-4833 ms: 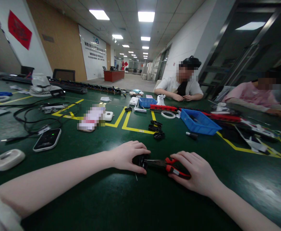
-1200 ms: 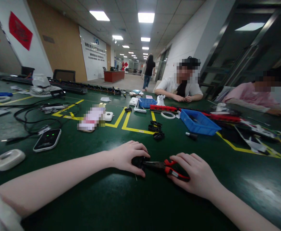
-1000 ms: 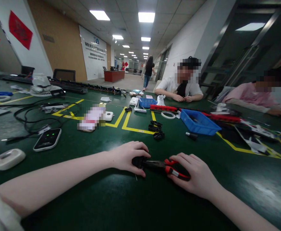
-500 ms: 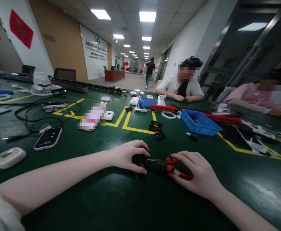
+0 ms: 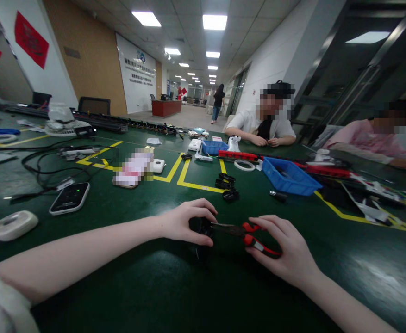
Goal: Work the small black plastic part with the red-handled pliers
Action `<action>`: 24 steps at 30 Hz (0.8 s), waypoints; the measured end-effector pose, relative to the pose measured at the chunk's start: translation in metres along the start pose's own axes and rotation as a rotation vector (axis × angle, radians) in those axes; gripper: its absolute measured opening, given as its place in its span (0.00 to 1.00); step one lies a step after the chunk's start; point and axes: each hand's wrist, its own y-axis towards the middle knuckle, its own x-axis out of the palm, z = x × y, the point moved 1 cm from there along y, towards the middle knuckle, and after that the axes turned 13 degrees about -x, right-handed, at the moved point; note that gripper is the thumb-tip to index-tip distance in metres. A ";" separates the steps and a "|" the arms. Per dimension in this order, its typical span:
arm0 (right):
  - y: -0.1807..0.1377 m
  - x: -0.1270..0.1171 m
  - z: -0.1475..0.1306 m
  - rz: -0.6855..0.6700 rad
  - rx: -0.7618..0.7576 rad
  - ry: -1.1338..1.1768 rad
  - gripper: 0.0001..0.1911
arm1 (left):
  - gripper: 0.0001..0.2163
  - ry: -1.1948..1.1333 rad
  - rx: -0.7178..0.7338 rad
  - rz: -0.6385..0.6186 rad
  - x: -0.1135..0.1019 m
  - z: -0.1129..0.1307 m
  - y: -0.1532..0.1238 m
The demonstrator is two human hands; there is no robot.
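The green table [image 5: 147,291] (marked with yellow tape [image 5: 196,186]) bears a phone [image 5: 69,198], black cables [image 5: 46,172] and a blue bin [image 5: 293,186].

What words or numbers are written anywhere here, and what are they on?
Nothing here can be read.
White wall board: a logo and rows of characters, too small to read.
Red wall paper: no writing to make out.
Pink thing: blurred out.
Pliers in the right hand, black part in the left hand: no label shows.
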 end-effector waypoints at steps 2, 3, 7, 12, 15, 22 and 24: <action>0.000 0.001 -0.001 0.003 0.045 0.032 0.23 | 0.17 -0.034 -0.025 0.035 -0.001 -0.002 0.001; 0.001 0.000 -0.001 0.011 0.070 0.049 0.22 | 0.16 -0.050 -0.043 0.058 -0.001 -0.004 0.002; 0.006 -0.002 -0.002 0.036 0.153 0.132 0.22 | 0.13 -0.092 -0.131 0.133 -0.002 -0.008 0.004; 0.006 -0.005 -0.001 0.069 0.196 0.214 0.21 | 0.12 -0.105 -0.178 0.102 -0.003 -0.008 0.004; 0.004 -0.005 -0.004 0.085 0.220 0.281 0.21 | 0.13 -0.080 -0.194 0.070 -0.003 -0.010 0.004; -0.003 -0.003 -0.015 -0.039 0.319 0.438 0.19 | 0.17 0.144 -0.245 -0.032 0.002 -0.011 0.006; -0.009 -0.004 -0.016 -0.047 0.306 0.498 0.21 | 0.19 0.257 -0.213 -0.056 0.004 -0.006 0.006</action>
